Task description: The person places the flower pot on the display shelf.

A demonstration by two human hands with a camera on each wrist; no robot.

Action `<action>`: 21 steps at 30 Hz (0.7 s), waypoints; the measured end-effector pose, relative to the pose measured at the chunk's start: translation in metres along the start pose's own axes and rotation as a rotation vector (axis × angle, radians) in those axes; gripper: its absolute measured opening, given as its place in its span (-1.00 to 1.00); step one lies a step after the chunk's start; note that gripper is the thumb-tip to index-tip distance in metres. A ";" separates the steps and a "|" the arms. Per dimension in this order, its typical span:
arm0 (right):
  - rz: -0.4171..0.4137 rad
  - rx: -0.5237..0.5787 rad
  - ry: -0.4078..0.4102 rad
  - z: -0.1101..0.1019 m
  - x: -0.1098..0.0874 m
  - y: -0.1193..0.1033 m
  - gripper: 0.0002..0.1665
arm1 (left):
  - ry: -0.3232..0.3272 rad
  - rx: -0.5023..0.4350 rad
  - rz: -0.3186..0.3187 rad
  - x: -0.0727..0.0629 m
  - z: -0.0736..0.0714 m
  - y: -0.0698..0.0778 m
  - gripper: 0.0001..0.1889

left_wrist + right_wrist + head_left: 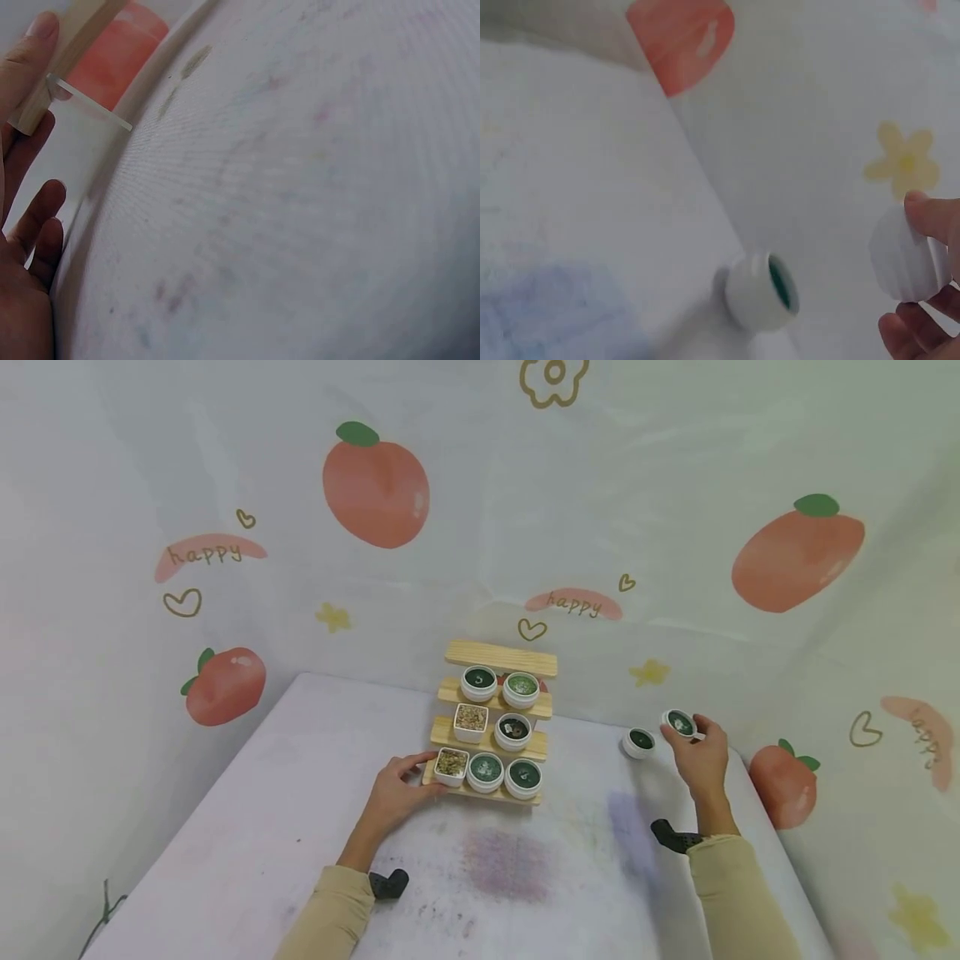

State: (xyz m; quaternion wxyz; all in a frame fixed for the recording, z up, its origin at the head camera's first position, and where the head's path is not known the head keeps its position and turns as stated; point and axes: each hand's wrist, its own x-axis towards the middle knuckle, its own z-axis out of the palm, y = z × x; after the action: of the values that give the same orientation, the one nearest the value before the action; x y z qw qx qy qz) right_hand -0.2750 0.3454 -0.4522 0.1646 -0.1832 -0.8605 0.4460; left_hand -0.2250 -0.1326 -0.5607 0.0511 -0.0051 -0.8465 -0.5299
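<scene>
A small wooden tiered rack (501,657) stands near the back of the table with white cups on its steps. My left hand (397,789) grips the left end of its lowest step; in the left wrist view the thumb lies on one side of the wooden plank (71,56) and a finger on the other. At the right, my right hand (701,760) holds a round white cup (904,255) with dark green contents, pinched between thumb and fingers. Another round white cup (639,743), green inside, sits on the table just left of that hand.
On the lowest step are a square cup (452,766) of dried bits and two round green-filled cups; square and round cups fill the steps above. A printed cloth (465,527) hangs behind the table (337,727). Both wrists wear black straps.
</scene>
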 end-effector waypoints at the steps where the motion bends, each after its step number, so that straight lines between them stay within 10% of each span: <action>1: -0.024 0.010 -0.009 0.001 -0.001 -0.006 -0.13 | 0.001 0.001 -0.003 0.000 -0.001 0.000 -0.33; 21: -0.247 0.109 -0.297 0.020 -0.031 -0.107 -0.13 | 0.005 -0.003 -0.006 0.000 -0.001 -0.002 -0.32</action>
State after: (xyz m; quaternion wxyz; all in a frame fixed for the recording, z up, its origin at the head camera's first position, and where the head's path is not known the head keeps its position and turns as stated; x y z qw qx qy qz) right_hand -0.2746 0.2592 -0.3783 0.0989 0.0008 -0.8658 0.4906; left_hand -0.2248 -0.1342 -0.5617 0.0516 -0.0010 -0.8457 -0.5311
